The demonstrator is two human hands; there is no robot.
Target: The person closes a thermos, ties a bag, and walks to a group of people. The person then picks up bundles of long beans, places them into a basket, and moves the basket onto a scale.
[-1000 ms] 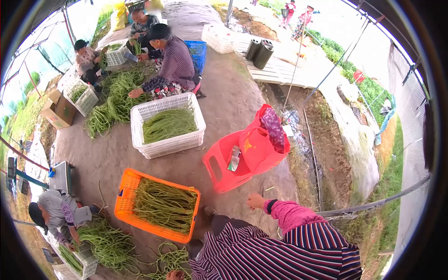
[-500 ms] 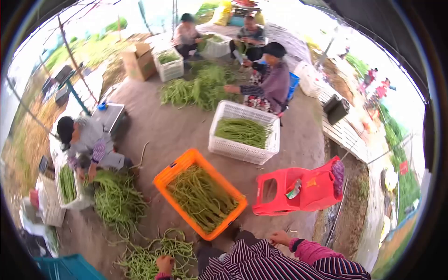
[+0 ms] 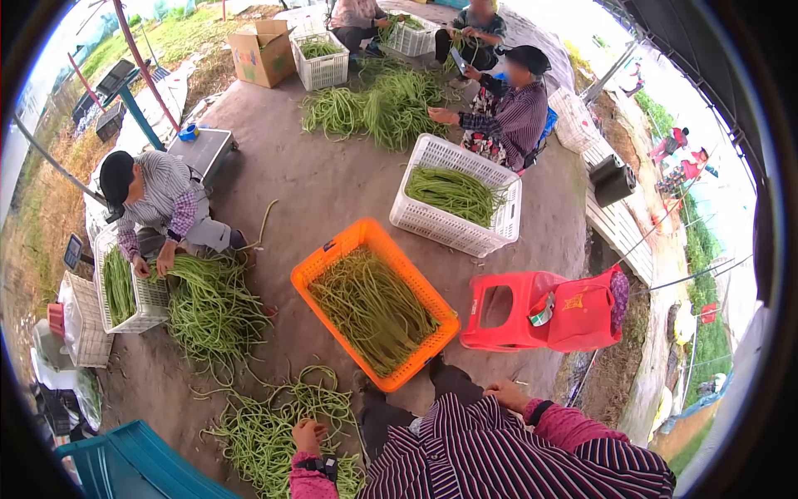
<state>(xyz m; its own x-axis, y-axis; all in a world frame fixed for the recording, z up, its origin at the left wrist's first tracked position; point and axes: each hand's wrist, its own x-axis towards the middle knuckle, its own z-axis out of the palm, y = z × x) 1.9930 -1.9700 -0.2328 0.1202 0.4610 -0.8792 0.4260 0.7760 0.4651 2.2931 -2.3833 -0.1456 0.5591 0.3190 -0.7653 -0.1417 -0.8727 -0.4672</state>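
Observation:
My left hand (image 3: 309, 435) hovers over a loose heap of long green beans (image 3: 266, 441) on the ground, fingers loosely bent and apart, with no bean visible in them. My right hand (image 3: 509, 395) lies by my right thigh, fingers stretched out and holding nothing that I can see. In front of my knees stands an orange crate (image 3: 332, 353), which holds a layer of long beans (image 3: 374, 308).
A red plastic stool (image 3: 499, 333) with a red bag (image 3: 582, 312) stands at right. Beyond the orange crate is a white crate (image 3: 440, 237) of beans. A co-worker (image 3: 166, 208) handles another bean pile (image 3: 212, 308) at left; several people sit farther back. A teal container (image 3: 141, 457) is lower left.
The view has tilted down, so most of the scene sits higher in the frame. My left hand has shifted slightly over the heap; my right hand stays near my thigh.

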